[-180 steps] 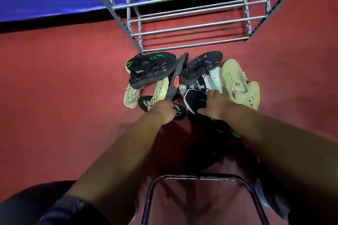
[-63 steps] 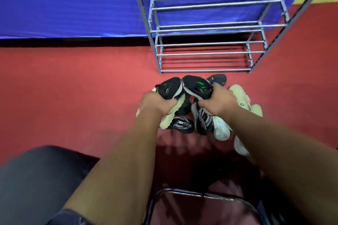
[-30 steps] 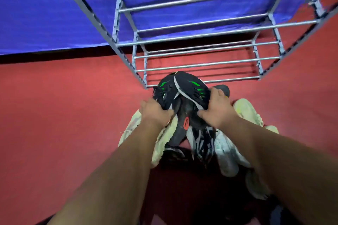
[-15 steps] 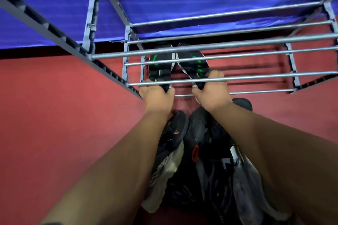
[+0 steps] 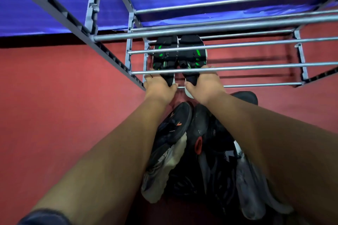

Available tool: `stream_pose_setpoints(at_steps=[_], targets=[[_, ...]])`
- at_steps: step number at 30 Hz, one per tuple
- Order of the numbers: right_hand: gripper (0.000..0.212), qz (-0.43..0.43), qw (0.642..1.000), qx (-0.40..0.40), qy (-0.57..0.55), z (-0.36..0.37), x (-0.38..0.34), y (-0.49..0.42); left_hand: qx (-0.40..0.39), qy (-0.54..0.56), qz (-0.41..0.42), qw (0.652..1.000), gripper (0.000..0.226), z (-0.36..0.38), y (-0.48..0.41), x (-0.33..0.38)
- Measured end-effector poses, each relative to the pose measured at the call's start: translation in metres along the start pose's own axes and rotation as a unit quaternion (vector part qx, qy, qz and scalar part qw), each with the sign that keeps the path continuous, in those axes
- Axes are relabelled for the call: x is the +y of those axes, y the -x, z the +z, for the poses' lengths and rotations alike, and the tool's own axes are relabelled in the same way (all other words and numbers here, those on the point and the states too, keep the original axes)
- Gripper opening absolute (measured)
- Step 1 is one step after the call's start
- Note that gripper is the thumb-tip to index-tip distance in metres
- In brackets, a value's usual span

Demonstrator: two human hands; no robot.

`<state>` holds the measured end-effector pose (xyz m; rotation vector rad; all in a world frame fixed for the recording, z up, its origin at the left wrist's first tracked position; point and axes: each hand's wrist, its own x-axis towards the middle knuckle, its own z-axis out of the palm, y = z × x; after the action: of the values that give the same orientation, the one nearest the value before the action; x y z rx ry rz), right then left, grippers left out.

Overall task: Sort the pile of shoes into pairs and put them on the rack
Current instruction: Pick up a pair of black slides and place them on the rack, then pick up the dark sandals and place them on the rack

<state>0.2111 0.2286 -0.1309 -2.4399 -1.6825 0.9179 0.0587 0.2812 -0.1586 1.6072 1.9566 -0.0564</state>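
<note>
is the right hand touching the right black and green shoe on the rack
Touching. The head view shows the right hand wrapped over the heel of the right shoe, with fingers on its side and no gap.

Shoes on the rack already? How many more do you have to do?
Nothing is finished yet. One matched pair is in hand: the left hand and right hand each hold a black shoe with green marks, side by side at a low shelf of the rack. No other shoes show on the rack. The pile on the floor still needs sorting.
</note>
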Motion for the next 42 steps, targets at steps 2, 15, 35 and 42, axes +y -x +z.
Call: stream_pose_setpoints(at_steps=[2, 15, 35, 42], targets=[[0.061, 0.0, 0.999, -0.01, -0.032, 0.0, 0.007, 0.015, -0.008, 0.004, 0.017, 1.0, 0.062, -0.008, 0.017, -0.006], [0.025, -0.084, 0.995, 0.008, -0.05, -0.026, 0.039, 0.201, -0.132, 0.027, 0.105, 0.985, 0.023, -0.046, 0.227, -0.061], [0.015, -0.01, 0.989, -0.04, -0.145, 0.031, 0.091, 0.267, -0.067, -0.013, 0.133, 0.989, 0.021, -0.003, 0.278, -0.107], [0.046, 0.146, 0.962, -0.02, -0.23, 0.028, 0.097, 0.218, 0.067, -0.042, 0.022, 0.997, 0.061, 0.007, 0.232, -0.138]])
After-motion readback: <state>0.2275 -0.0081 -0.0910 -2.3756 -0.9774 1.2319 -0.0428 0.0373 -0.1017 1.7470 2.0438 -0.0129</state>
